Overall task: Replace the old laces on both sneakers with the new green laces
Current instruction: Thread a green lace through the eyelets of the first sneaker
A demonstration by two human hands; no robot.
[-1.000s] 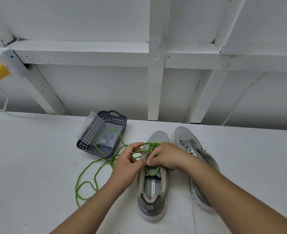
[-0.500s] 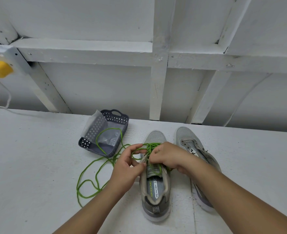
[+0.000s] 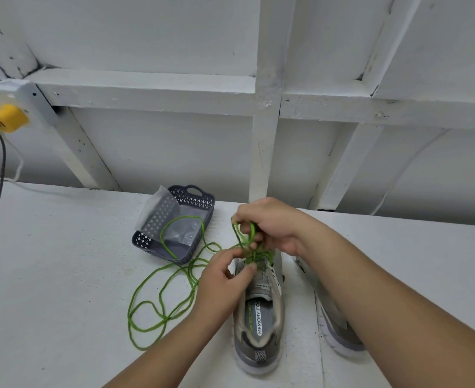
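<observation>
Two grey sneakers (image 3: pixel 258 326) side by side, right forearm (image 3: pixel 370 289) covering the far one. One grey basket (image 3: pixel 200 203) sits left. Left hand (image 3: pixel 222 278) and right hand (image 3: pixel 270 222) pinch the green lace (image 3: pixel 158 306).

On your left, the loose green lace (image 3: pixel 160 301) loops over the white table (image 3: pixel 49 275), and the dark perforated plastic basket (image 3: pixel 200 200) stands behind it. The far right table surface gives you room.

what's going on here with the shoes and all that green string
A person is threading a green lace into the nearer sneaker. The right hand pinches and lifts a loop of it; the left hand works at the eyelets. Loose lace trails toward a grey basket. The second sneaker waits alongside.
</observation>
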